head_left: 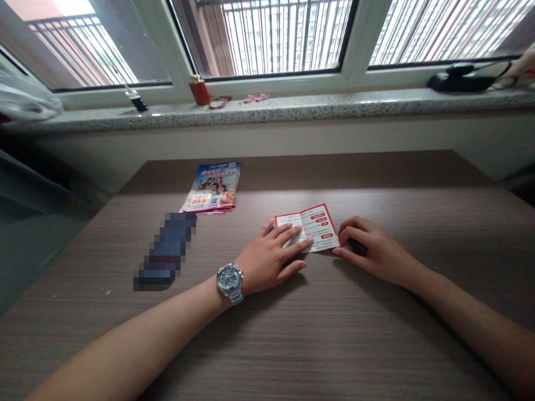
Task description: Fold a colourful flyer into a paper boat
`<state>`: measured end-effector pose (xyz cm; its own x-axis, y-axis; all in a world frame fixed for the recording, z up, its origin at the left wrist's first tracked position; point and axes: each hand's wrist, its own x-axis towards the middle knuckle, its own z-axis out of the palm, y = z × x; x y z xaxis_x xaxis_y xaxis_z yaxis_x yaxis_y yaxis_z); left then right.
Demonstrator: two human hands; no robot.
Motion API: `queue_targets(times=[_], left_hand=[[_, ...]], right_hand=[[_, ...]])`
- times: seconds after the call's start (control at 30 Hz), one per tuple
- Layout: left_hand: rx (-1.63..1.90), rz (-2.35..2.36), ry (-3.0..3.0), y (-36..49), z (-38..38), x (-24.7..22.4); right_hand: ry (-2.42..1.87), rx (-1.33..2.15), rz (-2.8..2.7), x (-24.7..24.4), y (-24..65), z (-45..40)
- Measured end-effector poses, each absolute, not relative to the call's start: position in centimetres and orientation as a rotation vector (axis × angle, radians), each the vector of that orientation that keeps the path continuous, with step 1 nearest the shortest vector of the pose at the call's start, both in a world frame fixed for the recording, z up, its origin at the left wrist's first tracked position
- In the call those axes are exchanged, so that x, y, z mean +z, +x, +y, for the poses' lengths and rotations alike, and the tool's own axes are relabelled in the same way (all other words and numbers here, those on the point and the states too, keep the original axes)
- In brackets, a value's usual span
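Observation:
A small leaflet [320, 227] with a red border and a crease down its middle lies on the brown table [267, 345], its right part tilted up a little. My left hand [271, 257], with a silver watch [229, 277] on the wrist, rests palm down on the leaflet's left part, fingers spread. At the leaflet's lower right corner is my right hand [365, 250], its fingers curled and the fingertips at the edge. Whether they pinch the paper is too small to tell.
Glossy flyers [215, 186] are stacked at the back left, with a blurred dark blue object [167, 253] before them. On the granite windowsill [301, 106] stand a red lighter-like item [199, 91], pink pieces [256, 98] and a black device [462, 81].

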<state>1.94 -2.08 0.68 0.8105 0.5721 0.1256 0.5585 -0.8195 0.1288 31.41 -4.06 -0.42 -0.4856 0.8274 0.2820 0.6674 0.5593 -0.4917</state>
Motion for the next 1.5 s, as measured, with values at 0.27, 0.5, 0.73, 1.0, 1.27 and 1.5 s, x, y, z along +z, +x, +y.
queue_targets(times=[0.27,0.5,0.73,1.0,1.27,1.5], left_hand=[[0.249,0.880,2.903,1.9,-1.8,0.6],[0.247,0.799,2.902,1.8,-1.7,0.4],[0.277,0.738,2.911,2.1,-1.9,0.5],[0.312,0.688,2.907,2.4,-2.3,0.7],[0.307,0.724,2.862,2.5,-2.5,0.8],[0.312,0.703,2.845,2.3,-2.4,0.7]], right_hand=[[-1.134,0.240,-2.315,-0.4,31.8,-4.1],[-0.933,0.193,-2.451,-0.3,32.0,-3.9],[-0.921,0.582,-2.418,-0.1,31.4,-4.2],[-1.042,0.589,-2.299,-0.2,30.5,-4.2],[-1.130,0.543,-2.193,-0.4,29.0,-3.6],[-1.196,0.536,-2.170,-0.5,28.1,-2.2]])
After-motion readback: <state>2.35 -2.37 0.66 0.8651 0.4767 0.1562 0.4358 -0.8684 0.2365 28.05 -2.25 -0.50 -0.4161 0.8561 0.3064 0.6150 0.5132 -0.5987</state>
